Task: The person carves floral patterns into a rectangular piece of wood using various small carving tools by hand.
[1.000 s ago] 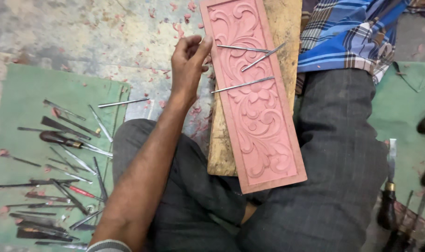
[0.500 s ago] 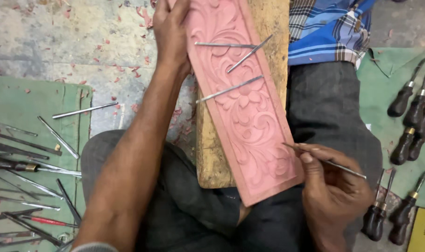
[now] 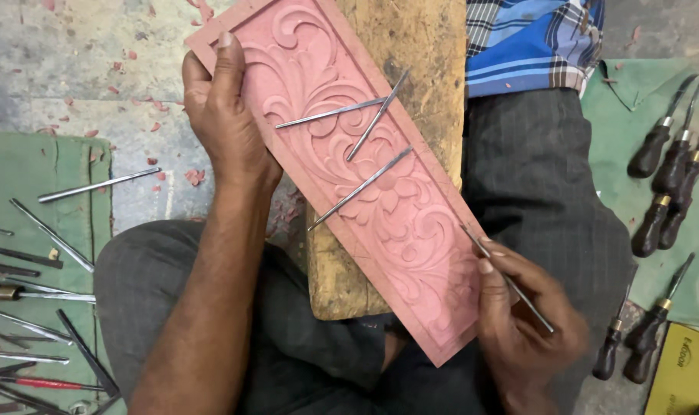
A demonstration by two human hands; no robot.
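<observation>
Pink carved panel with raised floral scrollwork lies tilted across a wooden block on the seated person's lap. Left hand clasps the panel's upper left edge, thumb lying on its face and fingers curled under the rim. Right hand pinches a thin metal tool between closed fingers, its tip touching the panel's lower right border. Three loose metal rods rest on the carving. More metal tools lie on green cloth at left; dark-handled chisels at right.
</observation>
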